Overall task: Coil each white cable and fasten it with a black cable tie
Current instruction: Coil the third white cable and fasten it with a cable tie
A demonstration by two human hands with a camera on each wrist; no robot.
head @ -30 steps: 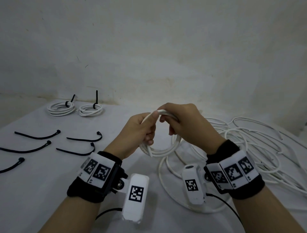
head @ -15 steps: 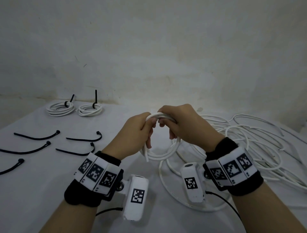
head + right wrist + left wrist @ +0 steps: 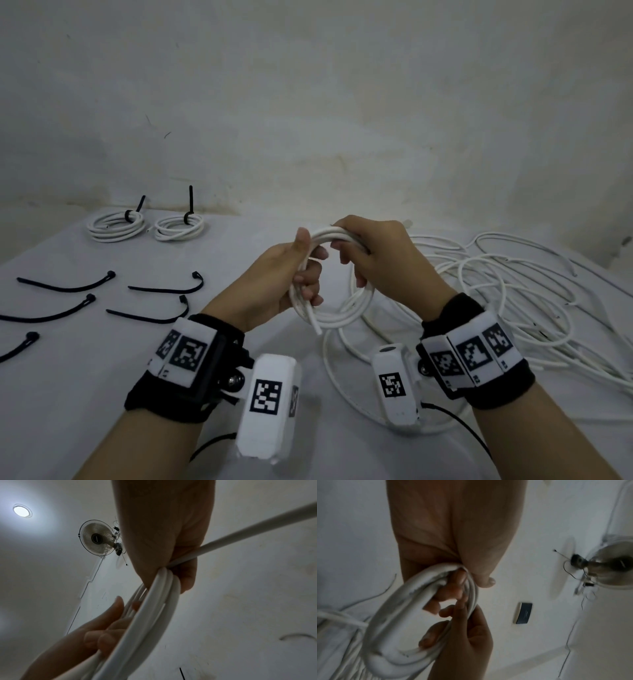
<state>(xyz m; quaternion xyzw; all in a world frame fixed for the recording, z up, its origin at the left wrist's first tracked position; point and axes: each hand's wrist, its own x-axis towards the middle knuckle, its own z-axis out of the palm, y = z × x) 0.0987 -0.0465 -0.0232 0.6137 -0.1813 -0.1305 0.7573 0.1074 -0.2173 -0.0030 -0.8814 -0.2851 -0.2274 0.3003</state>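
Both hands hold a small coil of white cable (image 3: 337, 317) up above the table. My left hand (image 3: 301, 270) grips the coil's left side, thumb up on the top loops, and a free cable end (image 3: 314, 323) pokes out below its fingers. My right hand (image 3: 363, 250) curls over the coil's top right. The coil (image 3: 399, 615) fills the left wrist view under the left hand (image 3: 462, 585). In the right wrist view the right hand (image 3: 173, 566) clamps the loops (image 3: 154, 608), and one strand (image 3: 257, 530) runs off to the upper right.
Several loose black cable ties (image 3: 164, 291) lie on the white table at the left. Two coiled and tied cables (image 3: 116, 224) (image 3: 180, 228) sit at the back left by the wall. A tangle of loose white cables (image 3: 496, 298) spreads over the right side.
The coil has gained another turn. My left thumb has lifted and now stands upright on the top loops, and the free cable end hangs lower under the left fingers.
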